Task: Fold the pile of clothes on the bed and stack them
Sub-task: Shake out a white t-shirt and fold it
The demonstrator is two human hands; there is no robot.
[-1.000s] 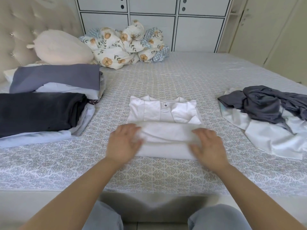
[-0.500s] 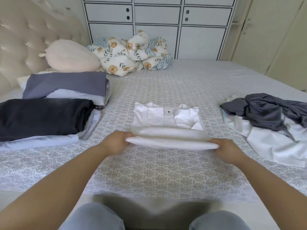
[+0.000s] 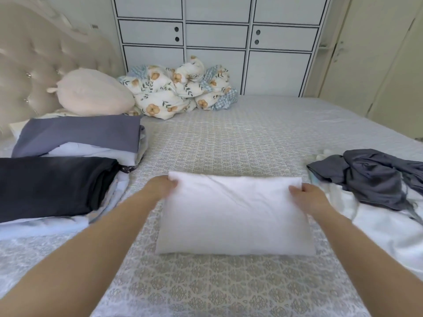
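Observation:
A white shirt (image 3: 233, 213) lies folded into a flat rectangle in the middle of the bed (image 3: 229, 138). My left hand (image 3: 161, 187) pinches its far left corner and my right hand (image 3: 307, 196) pinches its far right corner. To the left stand two stacks of folded clothes: a near one topped by a black garment (image 3: 52, 184) and a far one topped by a slate-blue garment (image 3: 77, 136). On the right lies an unfolded pile, a dark grey garment (image 3: 370, 177) over white ones (image 3: 384, 227).
A cream plush pillow (image 3: 91, 93) and a bunched floral quilt (image 3: 178, 88) sit at the head of the bed by the tufted headboard (image 3: 34, 65). White cabinets (image 3: 217, 42) line the far wall. Patterned sheet shows in front of the shirt.
Both hands lifted the shirt's near folded edge and carried it forward over the collar half. The shirt is now one closed rectangle, its collar and buttons hidden.

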